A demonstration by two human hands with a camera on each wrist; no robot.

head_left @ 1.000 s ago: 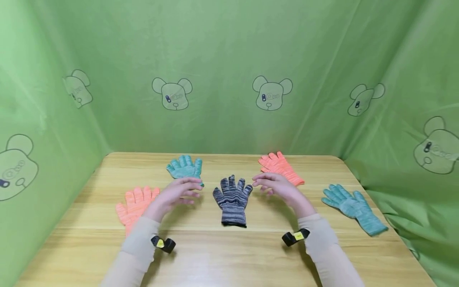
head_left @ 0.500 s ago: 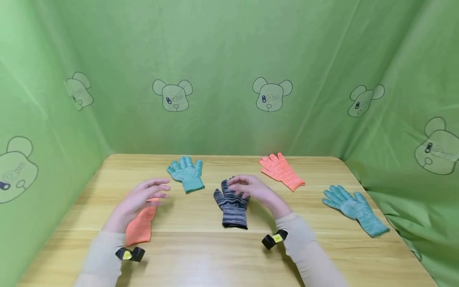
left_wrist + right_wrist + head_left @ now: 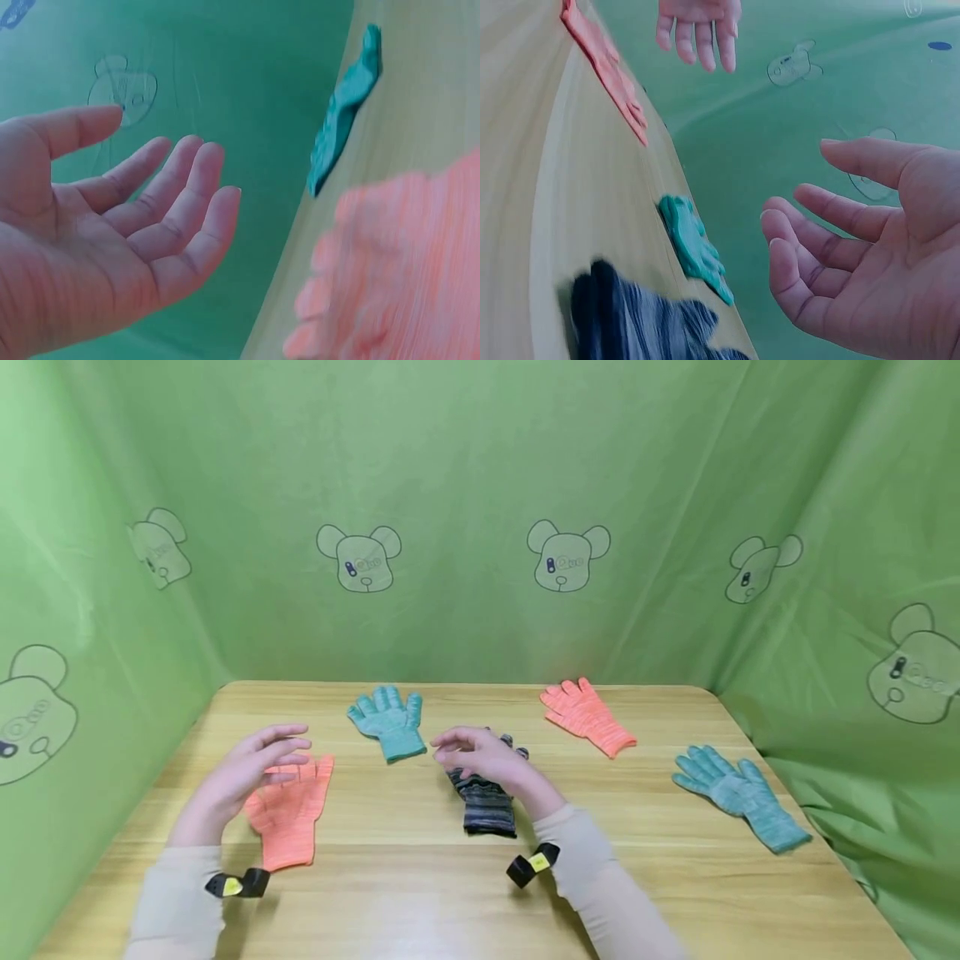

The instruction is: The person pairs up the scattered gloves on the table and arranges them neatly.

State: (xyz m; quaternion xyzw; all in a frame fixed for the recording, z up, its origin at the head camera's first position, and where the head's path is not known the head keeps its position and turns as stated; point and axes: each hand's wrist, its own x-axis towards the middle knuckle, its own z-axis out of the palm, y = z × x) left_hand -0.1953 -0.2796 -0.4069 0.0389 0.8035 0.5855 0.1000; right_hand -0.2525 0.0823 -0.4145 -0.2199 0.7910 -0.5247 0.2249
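Head view: both hands' fingers loose and empty, left hand (image 3: 251, 764) above orange glove (image 3: 288, 814), right hand (image 3: 483, 760) above striped glove (image 3: 487, 806).

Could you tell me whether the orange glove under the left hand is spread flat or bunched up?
Spread flat: the orange glove lies fingers splayed on the table.

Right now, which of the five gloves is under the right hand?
The dark striped glove in the middle of the table. The right hand hovers open over its fingers. It is the only dark glove; the others are two orange and two teal.
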